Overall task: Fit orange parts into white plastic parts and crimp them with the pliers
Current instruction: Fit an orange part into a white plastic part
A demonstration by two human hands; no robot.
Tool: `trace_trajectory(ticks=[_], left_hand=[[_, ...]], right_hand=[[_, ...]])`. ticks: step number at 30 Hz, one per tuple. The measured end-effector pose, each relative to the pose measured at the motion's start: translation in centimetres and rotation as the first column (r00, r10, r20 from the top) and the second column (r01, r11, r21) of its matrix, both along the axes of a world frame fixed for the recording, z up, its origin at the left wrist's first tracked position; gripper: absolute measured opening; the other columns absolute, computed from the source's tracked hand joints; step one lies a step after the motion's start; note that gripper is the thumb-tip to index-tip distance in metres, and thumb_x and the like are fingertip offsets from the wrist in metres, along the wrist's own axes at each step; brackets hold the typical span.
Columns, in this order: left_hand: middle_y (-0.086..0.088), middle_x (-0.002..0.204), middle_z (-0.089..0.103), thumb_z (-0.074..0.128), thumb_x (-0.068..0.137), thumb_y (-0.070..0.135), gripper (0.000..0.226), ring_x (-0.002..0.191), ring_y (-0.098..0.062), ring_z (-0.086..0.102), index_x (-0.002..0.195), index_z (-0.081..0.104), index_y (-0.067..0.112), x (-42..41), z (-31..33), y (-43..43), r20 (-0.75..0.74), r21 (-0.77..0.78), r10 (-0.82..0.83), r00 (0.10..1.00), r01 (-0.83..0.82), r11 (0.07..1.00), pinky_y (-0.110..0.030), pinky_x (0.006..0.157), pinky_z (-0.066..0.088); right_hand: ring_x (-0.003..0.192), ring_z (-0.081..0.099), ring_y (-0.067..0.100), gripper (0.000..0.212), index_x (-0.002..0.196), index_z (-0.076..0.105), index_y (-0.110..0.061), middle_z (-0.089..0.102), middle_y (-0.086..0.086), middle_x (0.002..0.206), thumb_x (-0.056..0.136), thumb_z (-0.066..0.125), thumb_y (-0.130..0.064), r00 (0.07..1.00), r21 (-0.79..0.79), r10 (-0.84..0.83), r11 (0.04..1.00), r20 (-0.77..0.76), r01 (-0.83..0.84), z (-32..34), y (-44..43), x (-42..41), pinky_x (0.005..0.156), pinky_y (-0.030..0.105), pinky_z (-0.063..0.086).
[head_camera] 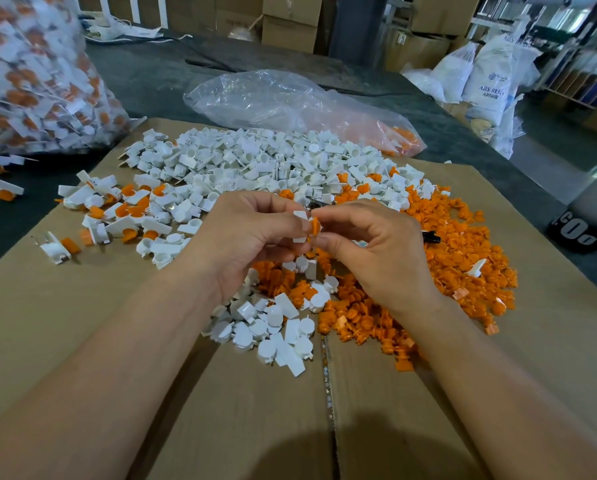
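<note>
My left hand [252,237] pinches a white plastic part [300,226] above the cardboard. My right hand [369,247] pinches an orange part [315,226] and holds it against the white one. Loose white parts [255,161] lie heaped behind the hands, and more white parts [276,323] lie below them. A heap of orange parts [463,258] spreads to the right. The pliers are mostly hidden by the hands: a black handle tip [431,236] shows right of my right hand and a metal bit [316,203] above it.
Fitted white-and-orange pieces [117,209] lie at the left on the cardboard sheet [82,341]. A full bag of fitted pieces [37,71] stands far left. A nearly empty clear bag [290,102] lies behind the piles. Cartons and sacks stand beyond the table.
</note>
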State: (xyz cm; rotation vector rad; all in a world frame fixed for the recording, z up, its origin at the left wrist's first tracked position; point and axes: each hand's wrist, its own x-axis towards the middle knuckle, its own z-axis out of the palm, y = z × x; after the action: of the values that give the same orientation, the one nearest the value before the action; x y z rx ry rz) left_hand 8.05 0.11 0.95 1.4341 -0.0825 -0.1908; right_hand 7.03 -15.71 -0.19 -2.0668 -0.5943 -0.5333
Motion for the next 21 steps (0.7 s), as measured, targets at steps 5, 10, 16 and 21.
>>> trace_trajectory(ticks=[5,10,16,21], left_hand=[[-0.009,0.059,0.067,0.069,0.069,-0.007,0.018,0.050,-0.015,0.064,0.061,0.066,0.009,0.06,0.05,-0.02,0.005,-0.006,0.001,1.000,-0.001,1.000,-0.020,0.049,0.052],[-0.009,0.061,0.067,0.070,0.068,-0.007,0.013,0.053,-0.016,0.065,0.065,0.068,0.006,0.01,0.13,-0.05,0.016,-0.029,-0.010,1.000,0.010,1.000,-0.021,0.052,0.053],[-0.009,0.061,0.067,0.071,0.068,-0.006,0.010,0.053,-0.015,0.065,0.067,0.067,0.003,0.03,0.07,-0.10,0.024,-0.015,0.011,1.000,-0.011,1.000,-0.020,0.052,0.053],[-0.008,0.057,0.065,0.071,0.068,-0.006,0.010,0.052,-0.014,0.064,0.067,0.065,0.002,-0.03,0.04,-0.23,0.049,0.020,0.032,0.998,-0.033,0.999,-0.020,0.051,0.051]], right_hand=[[0.079,0.065,0.007,0.026,0.096,0.066,-0.022,0.066,-0.006,0.084,0.075,0.072,-0.008,1.000,0.040,-0.021,0.999,0.007,0.021,-0.11,0.01,0.03,0.073,0.023,0.054],[0.080,0.063,0.008,0.022,0.095,0.069,-0.014,0.065,-0.007,0.083,0.075,0.071,-0.008,0.996,0.014,-0.036,0.999,0.077,0.035,-0.19,-0.08,0.09,0.072,0.018,0.052],[0.079,0.062,0.005,0.019,0.093,0.070,-0.011,0.063,-0.008,0.081,0.075,0.071,-0.007,0.996,-0.008,-0.040,0.999,0.080,0.041,-0.25,-0.18,0.17,0.072,0.013,0.050],[0.078,0.062,0.007,0.021,0.094,0.067,-0.017,0.061,-0.013,0.081,0.074,0.072,-0.009,0.997,0.005,-0.032,0.999,0.066,0.031,-0.16,-0.09,0.12,0.071,0.016,0.052]])
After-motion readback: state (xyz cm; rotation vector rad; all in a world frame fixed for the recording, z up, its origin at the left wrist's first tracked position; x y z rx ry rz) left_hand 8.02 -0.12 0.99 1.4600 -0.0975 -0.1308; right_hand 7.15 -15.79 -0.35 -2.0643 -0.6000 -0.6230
